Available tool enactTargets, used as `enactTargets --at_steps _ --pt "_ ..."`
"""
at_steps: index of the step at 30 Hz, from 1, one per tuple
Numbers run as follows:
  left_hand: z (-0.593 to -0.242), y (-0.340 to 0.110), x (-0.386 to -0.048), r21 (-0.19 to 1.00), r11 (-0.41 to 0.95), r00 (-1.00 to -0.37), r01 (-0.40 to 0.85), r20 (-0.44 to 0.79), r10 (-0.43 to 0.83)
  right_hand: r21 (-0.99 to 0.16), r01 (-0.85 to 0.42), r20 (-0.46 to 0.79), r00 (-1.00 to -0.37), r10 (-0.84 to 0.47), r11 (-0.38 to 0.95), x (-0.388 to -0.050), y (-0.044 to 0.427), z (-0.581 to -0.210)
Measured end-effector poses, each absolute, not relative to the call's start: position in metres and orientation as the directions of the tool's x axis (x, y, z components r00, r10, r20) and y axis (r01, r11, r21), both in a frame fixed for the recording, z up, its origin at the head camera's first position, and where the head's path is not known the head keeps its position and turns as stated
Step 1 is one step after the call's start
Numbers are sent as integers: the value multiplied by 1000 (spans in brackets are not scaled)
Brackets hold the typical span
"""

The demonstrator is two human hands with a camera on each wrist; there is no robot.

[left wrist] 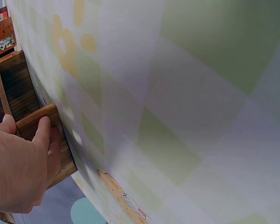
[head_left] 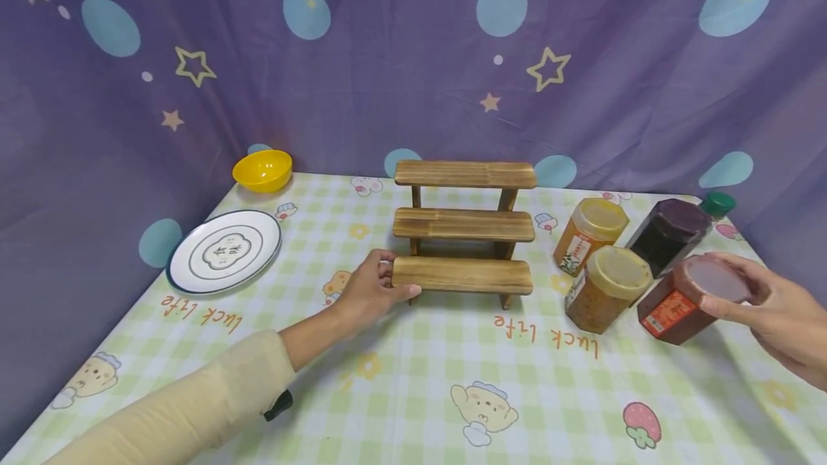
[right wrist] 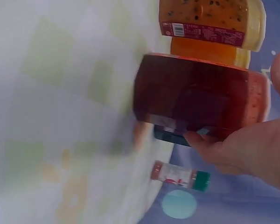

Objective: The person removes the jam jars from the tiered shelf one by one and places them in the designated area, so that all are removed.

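A three-step wooden shelf (head_left: 462,275) stands mid-table. My left hand (head_left: 368,293) holds the left end of its lowest step, thumb over the front edge; in the left wrist view, fingers of that hand (left wrist: 25,163) bend around the wood (left wrist: 18,84). At the right, my right hand (head_left: 775,311) grips a dark red jar (head_left: 678,307) with an orange-red label, around its lid end. In the right wrist view the jar (right wrist: 191,93) shows its dark side, with fingers of the right hand (right wrist: 252,151) against it. Whether its base touches the cloth I cannot tell.
Beside the red jar stand a speckled brown jar (head_left: 601,296), an orange jar (head_left: 584,235) and a dark jar (head_left: 665,232). Behind them is a green-capped bottle (head_left: 718,204). A white plate (head_left: 194,268) and yellow bowl (head_left: 263,172) sit at the left. A purple curtain (head_left: 400,77) backs the table.
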State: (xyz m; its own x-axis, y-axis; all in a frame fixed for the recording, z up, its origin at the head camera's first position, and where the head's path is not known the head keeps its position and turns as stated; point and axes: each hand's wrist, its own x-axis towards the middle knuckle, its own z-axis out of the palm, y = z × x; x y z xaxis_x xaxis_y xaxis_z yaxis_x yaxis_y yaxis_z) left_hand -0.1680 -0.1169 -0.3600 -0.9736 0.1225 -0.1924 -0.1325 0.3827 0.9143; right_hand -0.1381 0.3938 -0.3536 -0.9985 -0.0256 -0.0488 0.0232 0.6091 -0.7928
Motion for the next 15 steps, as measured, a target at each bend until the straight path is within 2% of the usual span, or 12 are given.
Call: enactTargets --at_steps 5,8,12,15 --pt "-358 -117 -166 904 412 -976 -116 -181 122 -693 -89 141 -990 15 715 -134 376 -337" --pt "-353 -119 -163 873 477 -978 -98 -173 115 -616 -147 205 -979 -22 774 -134 357 -321" --pt "-342 -128 -156 764 645 -985 -3 -113 129 -514 -219 247 -964 -102 829 -134 337 -306" --pt "-332 -139 -152 615 783 -990 93 -25 137 -410 -298 312 -934 -174 862 -135 325 -300"
